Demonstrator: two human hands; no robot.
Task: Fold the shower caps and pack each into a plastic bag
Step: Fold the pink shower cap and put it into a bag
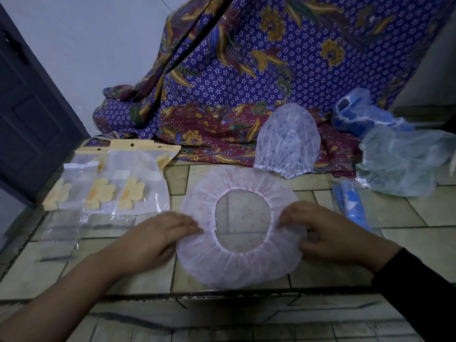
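Observation:
A pink-patterned shower cap lies flat on the tiled floor with its round elastic opening facing up. My left hand pinches its left edge and my right hand pinches its right edge. A stack of clear plastic bags with yellow flower headers lies to the left. A white cap with a small print stands behind, with a blue-patterned cap and a pale green cap at the right. A folded blue cap in a bag lies beside my right hand.
A purple and maroon batik cloth hangs and spreads over the floor at the back. A dark door stands at the left. A dark groove crosses the tiled floor just in front of the pink cap.

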